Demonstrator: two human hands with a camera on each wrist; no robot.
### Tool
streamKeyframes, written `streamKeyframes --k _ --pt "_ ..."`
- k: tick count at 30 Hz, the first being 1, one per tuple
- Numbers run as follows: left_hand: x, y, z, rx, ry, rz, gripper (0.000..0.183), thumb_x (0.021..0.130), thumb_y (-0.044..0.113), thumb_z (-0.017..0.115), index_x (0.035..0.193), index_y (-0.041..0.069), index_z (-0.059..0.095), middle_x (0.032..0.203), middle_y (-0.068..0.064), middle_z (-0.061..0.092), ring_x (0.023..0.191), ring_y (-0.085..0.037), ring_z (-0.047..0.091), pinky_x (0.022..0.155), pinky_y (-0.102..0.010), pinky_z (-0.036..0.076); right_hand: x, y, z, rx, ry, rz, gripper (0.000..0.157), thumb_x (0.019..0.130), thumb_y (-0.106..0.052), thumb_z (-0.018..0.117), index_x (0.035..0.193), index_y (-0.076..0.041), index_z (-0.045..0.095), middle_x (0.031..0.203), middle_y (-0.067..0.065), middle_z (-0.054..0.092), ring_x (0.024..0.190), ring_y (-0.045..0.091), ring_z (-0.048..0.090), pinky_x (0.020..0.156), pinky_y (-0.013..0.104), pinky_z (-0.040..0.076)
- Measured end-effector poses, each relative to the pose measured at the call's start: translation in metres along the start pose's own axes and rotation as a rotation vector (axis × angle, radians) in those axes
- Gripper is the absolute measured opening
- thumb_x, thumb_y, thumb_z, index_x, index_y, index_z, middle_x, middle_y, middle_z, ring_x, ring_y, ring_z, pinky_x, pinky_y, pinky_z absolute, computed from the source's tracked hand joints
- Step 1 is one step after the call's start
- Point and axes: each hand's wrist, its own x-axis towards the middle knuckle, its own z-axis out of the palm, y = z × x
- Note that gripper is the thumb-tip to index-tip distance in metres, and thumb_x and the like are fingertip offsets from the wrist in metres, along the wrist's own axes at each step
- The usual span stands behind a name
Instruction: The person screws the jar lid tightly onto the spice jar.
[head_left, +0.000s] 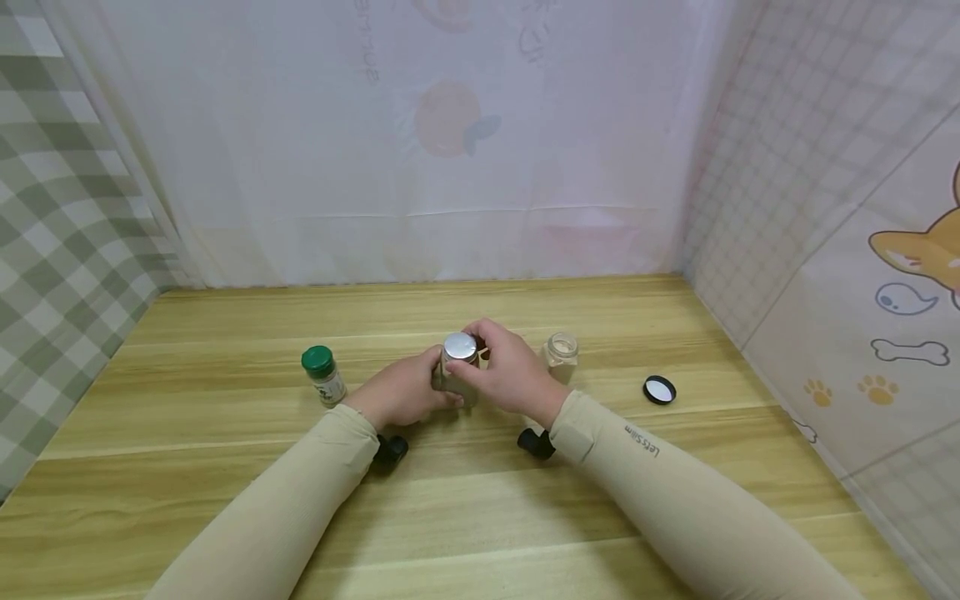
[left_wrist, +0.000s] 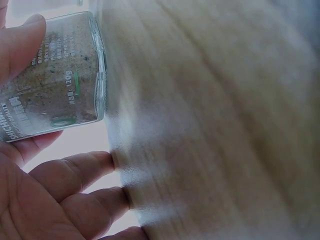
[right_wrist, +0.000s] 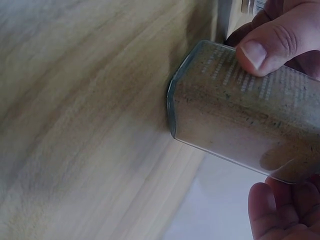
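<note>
Glass jar (left_wrist: 65, 82), axis upright, silver top (head_left: 460, 345) up, in left hand (head_left: 405, 390) and right hand (head_left: 516, 373).

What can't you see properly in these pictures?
Head view: the lower part of the open jar, partly hidden by the right hand.
Head view: writing on the green-capped bottle, too small.
Right wrist view: top of the held jar, cut off by the right edge.

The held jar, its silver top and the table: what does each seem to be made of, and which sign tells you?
Jar: clear, glossy, probably glass; its walls are see-through and its thick base edge catches light.
Silver top: perhaps foil or thin metal, given its bright sheen.
Table: smooth wood or wood-look laminate, showing streaked yellow-brown grain.
</note>
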Motion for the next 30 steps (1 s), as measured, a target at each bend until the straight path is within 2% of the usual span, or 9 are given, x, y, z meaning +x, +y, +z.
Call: streamKeyframes --k 7,18,30 --pt "0.0004 -0.0003 0.0001 0.006 0.004 0.000 0.058 0.078 0.046 0.071 0.127 0.033 0.043 0.125 0.000 0.057 0.113 -0.019 0.054 0.097 -0.043 0.041 -0.0004 -0.0007 0.0006 -0.007 0.014 0.008 0.034 0.083 -0.041 0.067 0.104 -0.018 0.054 0.097 -0.009 0.059 0.087 0.012 0.055 0.068 0.026 0.048" --pt "0.0013 -0.0007 0.0011 0.016 -0.001 -0.010 0.058 0.078 0.047 0.070 0.127 0.034 0.042 0.126 -0.001 0.057 0.116 -0.021 0.053 0.099 -0.044 0.040 -0.0018 -0.0020 0.0023 -0.003 0.029 0.033 0.033 0.082 -0.041 0.068 0.100 -0.018 0.054 0.095 -0.008 0.059 0.088 0.011 0.056 0.072 0.027 0.048" --pt "0.0018 -0.0012 0.0009 0.023 -0.011 -0.012 0.057 0.078 0.048 0.069 0.126 0.035 0.042 0.125 0.000 0.057 0.108 -0.017 0.055 0.095 -0.042 0.042 -0.0030 -0.0038 0.0042 -0.004 0.044 0.038 0.036 0.082 -0.041 0.068 0.102 -0.016 0.053 0.095 -0.007 0.058 0.087 0.011 0.055 0.072 0.027 0.048"
